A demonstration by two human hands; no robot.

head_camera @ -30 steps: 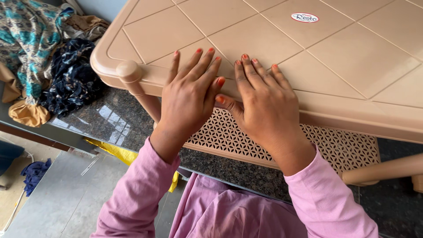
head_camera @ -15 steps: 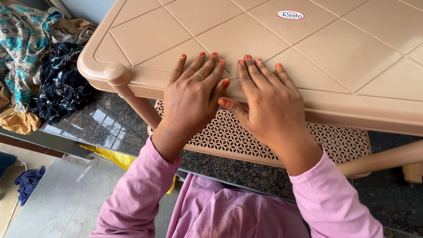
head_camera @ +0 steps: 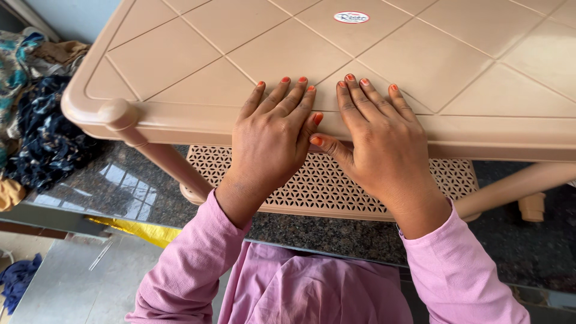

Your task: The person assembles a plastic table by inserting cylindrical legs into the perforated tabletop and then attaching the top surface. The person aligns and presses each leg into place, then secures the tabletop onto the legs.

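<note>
At the far left we see a heap of cloth [head_camera: 33, 120], dark blue and teal pieces cut off by the frame edge, so we cannot count them. Below it a scrap of blue fabric [head_camera: 18, 279] lies on the pale floor, also partly cut off, and a yellow strip [head_camera: 141, 231] shows under the dark stone ledge [head_camera: 120, 186].

The beige plastic counter [head_camera: 198, 36] fills the upper picture; its far and right edges run out of view. We count two of its legs, one at the left corner [head_camera: 165, 159] and one at the right [head_camera: 516, 186], the rest hidden. A lattice shelf [head_camera: 336, 186] beneath is partly covered by our hands.

Our left hand [head_camera: 270, 141] lies flat on the near rim of the counter, fingers spread lightly, gripping nothing. Just beside it our right hand [head_camera: 384, 147] lies the same way, open and flat, its thumb touching the left thumb. One oval sticker [head_camera: 351, 17] sits well beyond the fingertips. Two pink sleeves cover our wrists, and the pink garment [head_camera: 312, 288] runs off the bottom edge.
</note>
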